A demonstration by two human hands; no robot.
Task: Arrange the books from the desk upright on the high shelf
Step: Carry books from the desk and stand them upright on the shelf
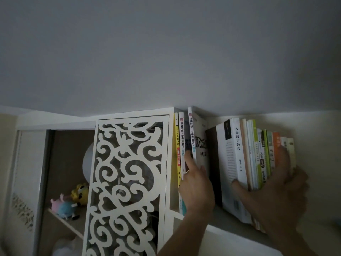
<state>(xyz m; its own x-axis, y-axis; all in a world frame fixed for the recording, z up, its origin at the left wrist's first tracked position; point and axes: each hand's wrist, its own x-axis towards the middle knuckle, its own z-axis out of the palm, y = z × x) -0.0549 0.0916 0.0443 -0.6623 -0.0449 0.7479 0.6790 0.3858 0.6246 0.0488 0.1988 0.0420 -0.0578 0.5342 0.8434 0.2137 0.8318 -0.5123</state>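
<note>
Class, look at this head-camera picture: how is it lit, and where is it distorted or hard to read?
Head view: dim, even light with no glare; the wide lens bends the shelf edge and splays the books; the right hand is dark against them, and the toys sit in shadow, slightly soft.

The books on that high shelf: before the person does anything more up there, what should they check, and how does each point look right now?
1. Right hand bracing the right group of books: ok, fingers wrap round the spines.
2. That group upright: not ok, it leans left.
3. Left hand steadying the tall thin workbook: ok, the forefinger presses beside its spine.
4. Yellow book against the carved cabinet panel: ok, standing.
5. Gap between the two groups closed: not ok, a dark space shows.
6. Shelf board free under the gap: cannot tell, too dim.
</note>
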